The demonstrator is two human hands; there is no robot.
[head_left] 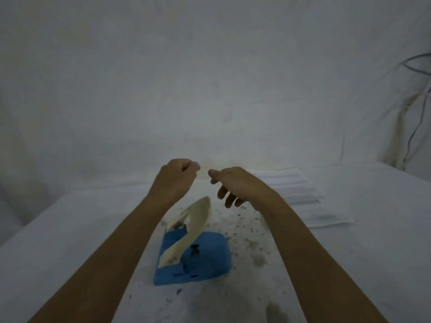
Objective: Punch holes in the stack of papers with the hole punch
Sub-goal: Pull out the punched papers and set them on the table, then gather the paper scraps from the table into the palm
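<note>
A blue hole punch (207,262) with a cream lever (194,223) stands on the white table (70,229), between my forearms. A stack of white papers (300,190), fanned out in steps, lies flat at the back right, apart from the punch. Both hands hover above the table beyond the punch. My left hand (175,180) is curled into a loose fist with thumb and forefinger pinched; I see nothing in it. My right hand (235,185) points its thumb and forefinger toward the left hand, its other fingers hanging apart. A small gap separates the two hands.
Several small dark paper bits (247,229) are scattered over the table right of and in front of the punch. A white wall rises close behind the table. Cables (417,101) hang down the wall at the far right.
</note>
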